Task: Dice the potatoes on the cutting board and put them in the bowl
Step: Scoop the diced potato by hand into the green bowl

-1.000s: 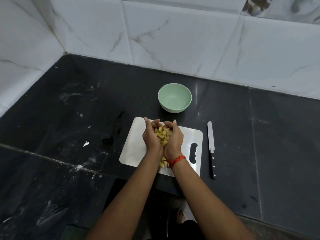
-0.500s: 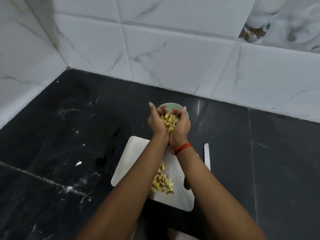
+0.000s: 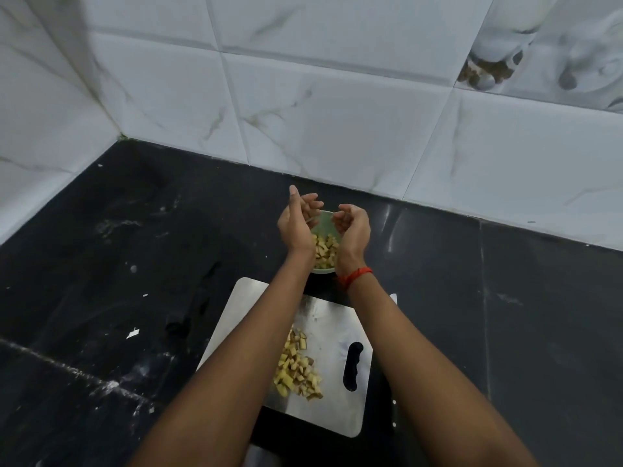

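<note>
A pale green bowl (image 3: pixel 324 220) sits on the black bench (image 3: pixel 135 264) just beyond the far edge of the cutting board (image 3: pixel 337 328), and it holds a heap of diced potato (image 3: pixel 325 251), yellow cubes with bits of darker skin, piled against its near side. The bowl's far inner wall shows bare between the two hands, while most of its rim is hidden behind them. A second pile of diced potato (image 3: pixel 297 369) lies on the board, toward its near left part, beside the dark handle slot (image 3: pixel 353 365) cut into its right side. Both hands hover over the bowl, one at each side, palms turned toward each other and slightly up, with a gap between them through which the cubes in the bowl are seen. The left hand (image 3: pixel 296 227) has its thumb straight and pointing away from the person, its fingers (image 3: pixel 312 202) loosely bent and spread apart, gripping nothing. The right hand (image 3: pixel 353 230) is cupped, its fingers (image 3: pixel 342 215) curled inward toward the palm and close together, and no potato is visible in it. A red thread (image 3: pixel 358 274) circles the right wrist. Both forearms reach forward over the board from the bottom of the view, and white marbled tiles (image 3: pixel 337 112) form the wall behind the bench.
</note>
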`<control>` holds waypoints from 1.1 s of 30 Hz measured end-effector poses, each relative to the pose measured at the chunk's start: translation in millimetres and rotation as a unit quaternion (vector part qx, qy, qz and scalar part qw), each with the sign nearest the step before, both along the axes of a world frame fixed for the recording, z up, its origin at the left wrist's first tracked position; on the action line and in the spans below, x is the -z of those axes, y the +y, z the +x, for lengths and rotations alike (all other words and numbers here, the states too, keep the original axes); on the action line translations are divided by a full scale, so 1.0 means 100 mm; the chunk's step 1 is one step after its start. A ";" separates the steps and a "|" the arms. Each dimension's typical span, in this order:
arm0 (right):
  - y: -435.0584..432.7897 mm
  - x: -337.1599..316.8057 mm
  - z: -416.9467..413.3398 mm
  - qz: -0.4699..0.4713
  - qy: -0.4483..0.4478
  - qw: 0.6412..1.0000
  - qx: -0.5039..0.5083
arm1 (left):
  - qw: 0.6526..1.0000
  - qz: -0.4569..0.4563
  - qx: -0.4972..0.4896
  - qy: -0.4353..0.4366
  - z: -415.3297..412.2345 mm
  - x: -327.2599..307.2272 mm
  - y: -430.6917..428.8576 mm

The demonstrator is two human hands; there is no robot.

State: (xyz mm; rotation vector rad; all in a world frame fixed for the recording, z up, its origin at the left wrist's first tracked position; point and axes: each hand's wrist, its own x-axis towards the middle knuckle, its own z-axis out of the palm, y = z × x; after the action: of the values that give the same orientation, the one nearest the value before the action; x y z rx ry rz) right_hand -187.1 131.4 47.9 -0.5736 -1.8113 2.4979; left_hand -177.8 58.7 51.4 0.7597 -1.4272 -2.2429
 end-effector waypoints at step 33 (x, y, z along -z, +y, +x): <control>0.06 0.69 1.38 0.500 0.243 0.641 -0.529 | 0.967 -0.245 -0.025 -0.062 2.02 1.05 -0.68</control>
State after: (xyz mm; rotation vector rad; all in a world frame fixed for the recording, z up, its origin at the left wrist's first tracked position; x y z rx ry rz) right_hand -49.3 136.9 -20.6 1.3719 -3.0988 0.9578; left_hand 24.1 -9.5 -53.6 0.7595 -1.8941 -1.7150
